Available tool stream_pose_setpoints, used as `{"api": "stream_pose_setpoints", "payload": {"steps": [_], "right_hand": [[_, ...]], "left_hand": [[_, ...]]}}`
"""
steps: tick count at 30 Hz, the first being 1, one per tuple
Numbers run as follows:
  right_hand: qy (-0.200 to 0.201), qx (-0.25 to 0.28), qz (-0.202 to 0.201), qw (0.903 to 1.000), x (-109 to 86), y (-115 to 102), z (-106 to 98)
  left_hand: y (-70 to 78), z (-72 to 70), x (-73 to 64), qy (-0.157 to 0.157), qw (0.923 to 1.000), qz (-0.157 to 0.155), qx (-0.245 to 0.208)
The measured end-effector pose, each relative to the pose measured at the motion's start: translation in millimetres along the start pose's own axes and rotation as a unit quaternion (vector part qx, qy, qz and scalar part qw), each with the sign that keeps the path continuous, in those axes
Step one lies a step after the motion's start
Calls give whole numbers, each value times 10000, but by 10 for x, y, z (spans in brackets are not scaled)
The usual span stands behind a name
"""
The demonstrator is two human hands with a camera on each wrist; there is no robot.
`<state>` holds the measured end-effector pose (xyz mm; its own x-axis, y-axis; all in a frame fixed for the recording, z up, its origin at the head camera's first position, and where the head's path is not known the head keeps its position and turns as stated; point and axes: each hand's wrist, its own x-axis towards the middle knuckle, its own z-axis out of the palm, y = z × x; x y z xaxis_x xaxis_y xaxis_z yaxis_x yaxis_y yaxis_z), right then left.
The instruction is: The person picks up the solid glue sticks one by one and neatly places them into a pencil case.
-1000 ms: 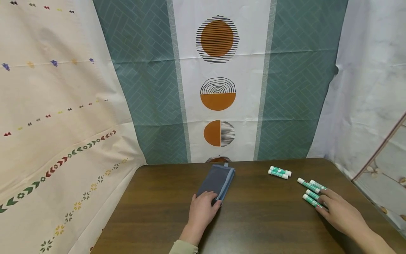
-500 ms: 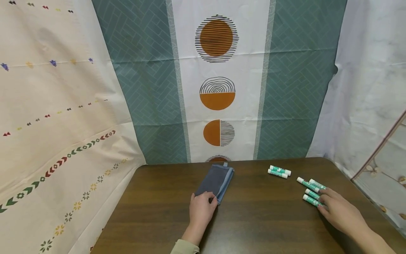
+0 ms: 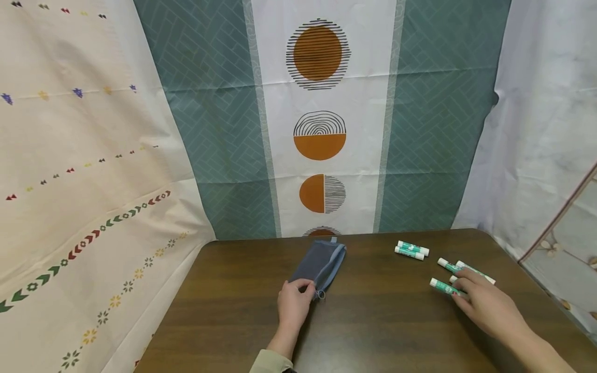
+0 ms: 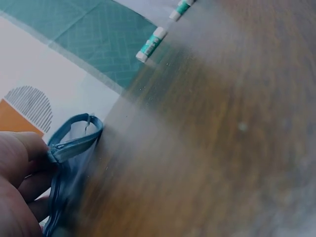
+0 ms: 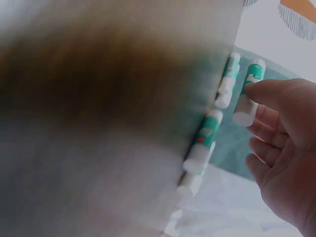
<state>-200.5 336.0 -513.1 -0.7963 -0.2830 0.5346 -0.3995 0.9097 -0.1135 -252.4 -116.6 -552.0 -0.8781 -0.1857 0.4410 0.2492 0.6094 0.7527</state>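
My left hand (image 3: 294, 303) pinches the near end of a dark blue zip pouch (image 3: 317, 259) lying on the table. In the left wrist view, the pouch's zipped edge (image 4: 74, 148) bows out into an open loop beside the fingers. My right hand (image 3: 487, 305) holds a green-and-white glue stick (image 3: 443, 286) between thumb and fingers. The right wrist view shows this glue stick (image 5: 255, 71) raised off the tabletop, its white ends showing. Close beyond that hand lie other glue sticks (image 3: 449, 266), partly covered by the fingers.
Two more glue sticks (image 3: 412, 248) lie side by side toward the back of the brown wooden table (image 3: 373, 321). A patterned green and white cloth (image 3: 420, 155) hangs behind the table's back edge, with pale cloths (image 3: 93, 233) at the sides.
The right hand has taken hold of the nearest glue stick and shifted it slightly left. The left hand has pulled the pouch's edge, and its mouth gapes wider, with a ring showing at its near corner.
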Motion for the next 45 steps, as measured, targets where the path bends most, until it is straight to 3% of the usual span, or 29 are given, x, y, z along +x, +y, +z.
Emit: {"api": "stream_pose_setpoints", "payload": {"steps": [2, 6, 9, 13, 18, 26, 34, 41, 45], "right_hand": [[120, 0, -99, 9999, 52, -58, 14], [202, 70, -248, 9995, 164, -181, 56], [107, 188, -258, 9994, 249, -296, 88], [-247, 478, 5, 9986, 370, -472, 114], [-531, 780, 279, 9952, 524, -667, 177], [-1021, 939, 536, 9889, 753, -967, 352], [-1378, 960, 597, 9840, 993, -1285, 514], [-1384, 915, 468, 9850, 1200, -1522, 674], [-1403, 887, 405, 9853, 1284, -1622, 792]], "left_hand": [[-96, 69, 9, 266, 9996, 56, -81], [-200, 140, 32, 428, 9990, 46, -134], [-132, 88, 43, 236, 9990, -266, -285], [-31, 8, 45, 181, 9981, -436, -398], [10, -17, 48, 174, 9978, -496, -400], [-83, 82, 26, 562, 9972, -101, -487], [46, 22, 23, 344, 9968, -560, -447], [17, 61, 5, 562, 9972, -216, -443], [-73, 137, 3, 815, 9954, 16, -503]]}}
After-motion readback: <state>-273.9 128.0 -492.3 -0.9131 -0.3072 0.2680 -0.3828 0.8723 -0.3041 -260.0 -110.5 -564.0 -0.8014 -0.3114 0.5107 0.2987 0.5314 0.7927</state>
